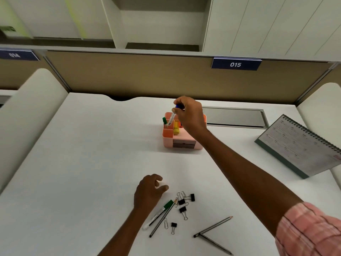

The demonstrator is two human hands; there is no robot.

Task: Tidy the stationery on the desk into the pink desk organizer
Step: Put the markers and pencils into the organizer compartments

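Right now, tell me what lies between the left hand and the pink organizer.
Only bare white desk separates the left hand from the pink organizer, as the head view shows.

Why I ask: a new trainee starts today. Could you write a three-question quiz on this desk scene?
1. True or false: the right hand holds a pen over the organizer.
2. Which lies nearest the left hand? A organizer; B green marker; C pen.
3. How many black binder clips lie on the desk?
Key: 1 true; 2 B; 3 four.
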